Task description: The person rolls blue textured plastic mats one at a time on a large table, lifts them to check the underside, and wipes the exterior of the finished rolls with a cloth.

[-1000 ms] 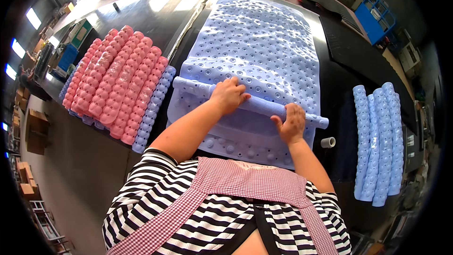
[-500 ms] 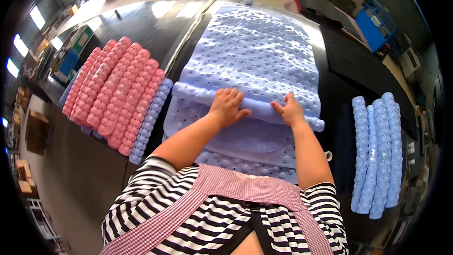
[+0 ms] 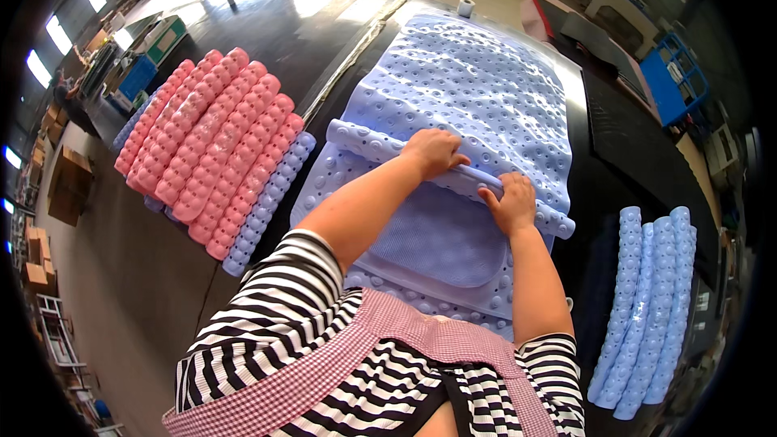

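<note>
A light blue rubber bath mat (image 3: pixel 469 73), studded with bumps, lies partly rolled across the stack before me. Its near end forms a slanting roll (image 3: pixel 368 142). My left hand (image 3: pixel 433 154) is curled over the middle of this roll, fingers bent. To its right, my right hand (image 3: pixel 511 201) grips the same roll, thumb on the near side and fingers over the top. Below the roll, another blue mat (image 3: pixel 433 235) lies flat, with a smooth ribbed panel in its middle and bumps round its border.
Several rolled pink mats (image 3: pixel 214 146) lie at the left, beside a rolled blue mat (image 3: pixel 271 202). Several rolled blue mats (image 3: pixel 647 307) lie at the right on the dark table (image 3: pixel 267 32). A small white roll (image 3: pixel 465 7) stands beyond the far edge of the mat. A person (image 3: pixel 73 101) is at far left.
The roll has moved away from me over the mat, baring more of the mat below. My left hand has shifted nearer my right. The whole view has turned slightly.
</note>
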Demonstrator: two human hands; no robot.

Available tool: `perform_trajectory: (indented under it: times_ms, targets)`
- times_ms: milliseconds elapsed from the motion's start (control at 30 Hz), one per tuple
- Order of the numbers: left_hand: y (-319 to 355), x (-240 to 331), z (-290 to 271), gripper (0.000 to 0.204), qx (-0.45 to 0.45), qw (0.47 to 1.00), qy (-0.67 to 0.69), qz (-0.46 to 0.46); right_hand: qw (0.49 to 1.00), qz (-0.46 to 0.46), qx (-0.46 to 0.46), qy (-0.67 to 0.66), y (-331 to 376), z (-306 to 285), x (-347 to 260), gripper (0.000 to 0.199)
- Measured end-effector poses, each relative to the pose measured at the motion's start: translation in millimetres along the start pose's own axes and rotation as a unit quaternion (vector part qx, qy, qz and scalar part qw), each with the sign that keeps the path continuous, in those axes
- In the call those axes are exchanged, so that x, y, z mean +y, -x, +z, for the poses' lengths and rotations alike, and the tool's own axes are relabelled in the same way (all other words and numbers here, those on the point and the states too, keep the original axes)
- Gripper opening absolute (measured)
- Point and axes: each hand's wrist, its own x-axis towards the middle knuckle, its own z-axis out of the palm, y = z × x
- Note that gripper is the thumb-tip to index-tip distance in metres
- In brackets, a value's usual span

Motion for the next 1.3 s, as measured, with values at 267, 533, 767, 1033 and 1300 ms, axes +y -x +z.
perform_trajectory:
  times_ms: [267, 533, 767, 1033, 1300]
  targets:
    - [10.9, -3.2, -0.8, 0.089, 0.026, 0.978, -0.200, 0.046, 0.983, 0.114, -0.106, -0.099, -49.0, -14.8, 6.4, 0.074]
    - [-24.5, 0.1, -5.4, 0.083, -0.080, 0.987, -0.140, 0.023, 0.979, -0.058, 0.186, 0.060, -2.6, 15.1, -1.7, 0.084]
    - [-6.6, -9.2, -7.2, 0.083, 0.024, 0.978, -0.198, 0.061, 0.999, -0.025, 0.011, 0.035, -56.2, 0.1, -3.2, 0.077]
    - [-6.0, 24.6, -46.1, 0.061, -0.034, 0.982, -0.174, 0.058, 0.997, -0.067, 0.046, -0.015, -42.2, -46.4, 0.1, 0.061]
    - [152.6, 53.8, 9.2, 0.064, -0.095, 0.990, -0.096, 0.040, 0.988, -0.054, -0.124, -0.077, 103.5, -52.0, -53.1, 0.059]
